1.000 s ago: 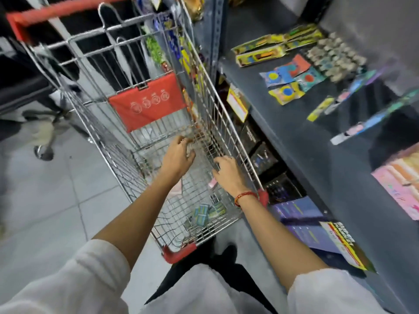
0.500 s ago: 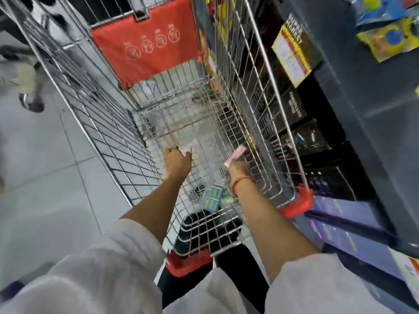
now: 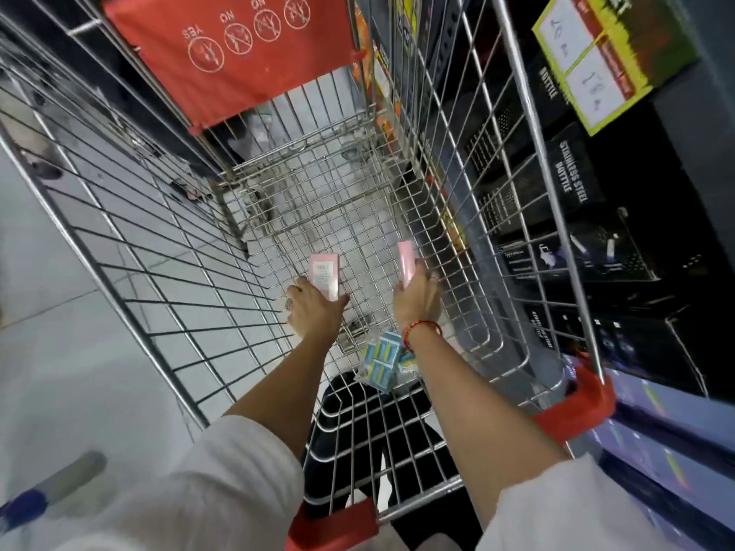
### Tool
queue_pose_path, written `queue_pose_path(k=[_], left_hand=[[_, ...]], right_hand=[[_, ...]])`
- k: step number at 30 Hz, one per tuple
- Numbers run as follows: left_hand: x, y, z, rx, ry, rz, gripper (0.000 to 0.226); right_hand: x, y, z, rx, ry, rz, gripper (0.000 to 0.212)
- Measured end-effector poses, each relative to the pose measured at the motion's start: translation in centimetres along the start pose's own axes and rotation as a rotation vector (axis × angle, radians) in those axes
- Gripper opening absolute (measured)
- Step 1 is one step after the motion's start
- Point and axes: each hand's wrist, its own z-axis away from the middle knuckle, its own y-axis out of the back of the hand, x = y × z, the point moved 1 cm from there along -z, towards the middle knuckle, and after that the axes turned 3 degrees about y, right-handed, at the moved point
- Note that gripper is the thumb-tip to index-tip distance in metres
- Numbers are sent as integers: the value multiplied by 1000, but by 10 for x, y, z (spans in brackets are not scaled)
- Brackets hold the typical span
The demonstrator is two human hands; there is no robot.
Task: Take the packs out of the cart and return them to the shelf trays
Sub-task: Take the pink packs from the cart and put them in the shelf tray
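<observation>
Both my hands are down inside the wire cart [image 3: 469, 200]. My left hand [image 3: 314, 310] grips a flat pink pack [image 3: 324, 274] whose white label faces up. My right hand [image 3: 417, 296] holds a second pink pack [image 3: 406, 262] edge-on, close to the cart's right wall. A red thread bracelet circles my right wrist. On the cart floor below that wrist lies a clear bag of blue-and-yellow packs [image 3: 382, 361]. The shelf trays are out of view.
A red child-seat flap [image 3: 234, 53] with warning icons hangs at the cart's far end. Black boxed steel bottles [image 3: 572, 180] fill the lower shelf right of the cart, with a yellow price tag [image 3: 596, 73] above. Grey floor tiles lie to the left.
The view has tilted down and closed in on the cart. Both hands have reached deeper and each has taken hold of a pink pack, now lifted off the cart floor.
</observation>
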Motion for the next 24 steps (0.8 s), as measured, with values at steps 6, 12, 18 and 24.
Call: queue_pose_path(k=[6,12,18,24], left_hand=[[5,-7,9,-39,-70,225,65],[-1,-10,30,-66,166,677,36],[-12,-10,13,-110,349,772,27],[-12,-3,18,-4,254,362,87]], right_hand=[[12,-1,12,-41,193,200,50],[23,-12,31,-137,291,439,64],[23,-17,29,-125,231,344,73],[24,-17,31,-110,188,216,79]])
